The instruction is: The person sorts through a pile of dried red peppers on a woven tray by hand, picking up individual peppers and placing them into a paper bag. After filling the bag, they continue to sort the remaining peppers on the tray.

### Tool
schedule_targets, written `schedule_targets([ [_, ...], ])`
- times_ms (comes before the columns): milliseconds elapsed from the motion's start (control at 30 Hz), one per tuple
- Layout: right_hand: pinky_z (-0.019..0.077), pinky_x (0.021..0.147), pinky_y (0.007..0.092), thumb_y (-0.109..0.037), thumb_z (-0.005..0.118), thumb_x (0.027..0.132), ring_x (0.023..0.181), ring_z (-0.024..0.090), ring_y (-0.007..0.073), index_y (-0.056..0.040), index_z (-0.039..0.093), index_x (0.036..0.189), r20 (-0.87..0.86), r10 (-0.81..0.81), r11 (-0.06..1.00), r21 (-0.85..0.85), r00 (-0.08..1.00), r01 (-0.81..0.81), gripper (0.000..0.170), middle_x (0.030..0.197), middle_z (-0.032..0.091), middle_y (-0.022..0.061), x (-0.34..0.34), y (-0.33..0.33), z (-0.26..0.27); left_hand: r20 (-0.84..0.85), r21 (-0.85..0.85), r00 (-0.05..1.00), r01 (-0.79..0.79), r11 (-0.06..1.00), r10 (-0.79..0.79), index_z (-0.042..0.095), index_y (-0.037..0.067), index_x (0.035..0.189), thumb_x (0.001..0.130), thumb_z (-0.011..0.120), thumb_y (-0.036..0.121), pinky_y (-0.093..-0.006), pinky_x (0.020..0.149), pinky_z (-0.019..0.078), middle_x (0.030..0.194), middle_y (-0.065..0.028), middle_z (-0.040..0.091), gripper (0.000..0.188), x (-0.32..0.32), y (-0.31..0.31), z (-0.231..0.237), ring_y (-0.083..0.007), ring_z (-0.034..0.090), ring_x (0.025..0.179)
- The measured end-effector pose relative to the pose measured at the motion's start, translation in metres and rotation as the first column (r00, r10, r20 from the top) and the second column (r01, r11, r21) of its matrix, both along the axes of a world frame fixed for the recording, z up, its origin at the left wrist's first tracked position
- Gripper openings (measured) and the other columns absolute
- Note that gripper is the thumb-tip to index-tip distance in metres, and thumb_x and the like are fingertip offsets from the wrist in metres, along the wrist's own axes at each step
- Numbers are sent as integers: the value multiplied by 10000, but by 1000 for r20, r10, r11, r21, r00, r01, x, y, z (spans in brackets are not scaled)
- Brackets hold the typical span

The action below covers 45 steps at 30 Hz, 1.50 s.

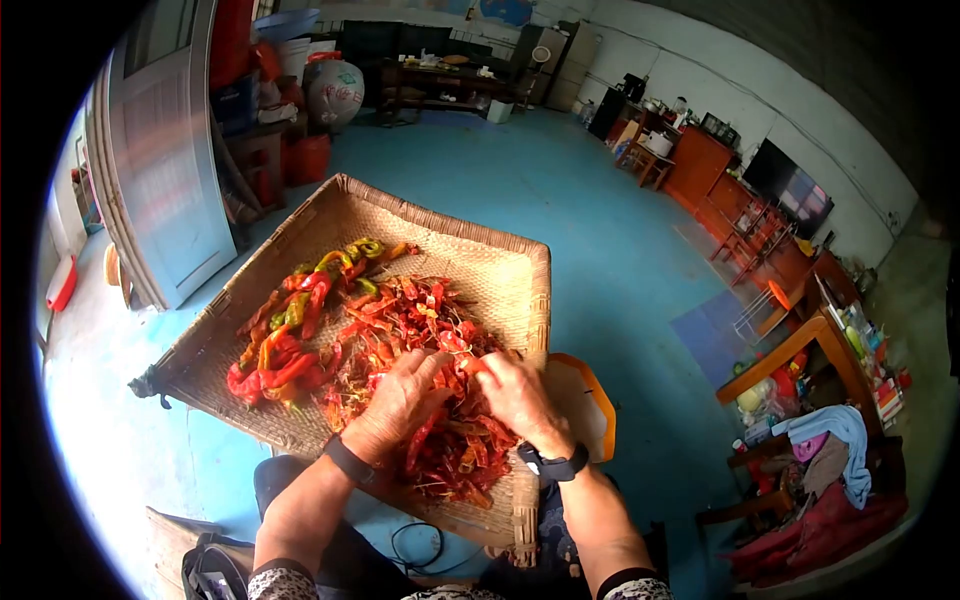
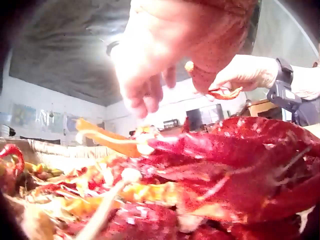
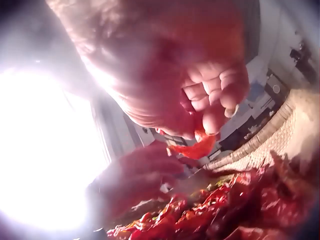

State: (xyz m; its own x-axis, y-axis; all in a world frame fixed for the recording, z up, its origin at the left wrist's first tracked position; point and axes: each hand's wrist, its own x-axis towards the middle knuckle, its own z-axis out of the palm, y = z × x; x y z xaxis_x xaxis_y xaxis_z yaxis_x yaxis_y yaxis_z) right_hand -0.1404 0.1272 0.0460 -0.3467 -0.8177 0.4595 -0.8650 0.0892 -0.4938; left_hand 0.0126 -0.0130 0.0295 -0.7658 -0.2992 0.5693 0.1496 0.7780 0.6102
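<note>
A woven basket tray (image 1: 500,270) rests across the person's lap, with a heap of dried red chili peppers (image 1: 465,455) on its near side. Farther left in it lies a looser group of fresher red and green peppers (image 1: 290,320). The right hand (image 1: 515,395) is over the heap, its fingers curled, pinching a red-orange chili pepper (image 3: 195,148) between thumb and fingers. Beside it, the left hand (image 1: 400,395) hangs just above the dried peppers with fingers loosely bent and pointing down; nothing shows in its grip in the left wrist view.
An orange-rimmed container (image 1: 595,410) stands right of the tray, partly hidden by it. A wooden chair (image 1: 800,360) heaped with clothes is at the right. Bags and a door (image 1: 165,150) are at the left, and a dark cable (image 1: 420,545) lies below the tray.
</note>
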Motion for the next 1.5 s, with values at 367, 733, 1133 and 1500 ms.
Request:
schedule_targets([
  [367, 507, 794, 486, -238, 633, 879, 922, 641, 391, -59, 626, 1094, -301, -574, 668, 365, 761, 649, 281, 962, 673, 207, -82, 97, 16, 397, -405, 850, -177, 897, 347, 598, 97, 1144, 841, 639, 388, -427, 846, 456, 1034, -130, 637, 422, 27, -43, -31, -315, 574, 1021],
  [733, 528, 595, 300, -80, 646, 862, 700, 563, 198, -19, 535, 1189, -117, 193, 980, 74, 974, -185, 351, 957, 553, 119, -19, 13, -15, 383, -210, 905, -109, 972, 184, 641, 61, 895, 755, 706, 135, -424, 718, 505, 858, -130, 638, 172, 7, -33, -5, -338, 619, 844],
  [1133, 500, 601, 440, -72, 676, 811, 726, 638, 385, -40, 546, 962, -23, 190, 973, 139, 981, -185, 202, 758, 615, 206, 5, -3, -17, -7, 31, 993, 120, 992, -120, 582, 34, 909, 822, 646, 32, -409, 709, 486, 838, -145, 607, 108, -12, -8, -12, -341, 600, 802],
  [1500, 462, 569, 280, -36, 625, 883, 610, 560, 113, -82, 610, 1144, 75, 32, 999, 29, 997, -34, 266, 712, 613, 50, -8, 23, 10, 136, 50, 984, -125, 991, 118, 624, 29, 1048, 897, 615, 138, -367, 714, 539, 932, -142, 669, 187, 2, -33, -1, -269, 675, 851],
])
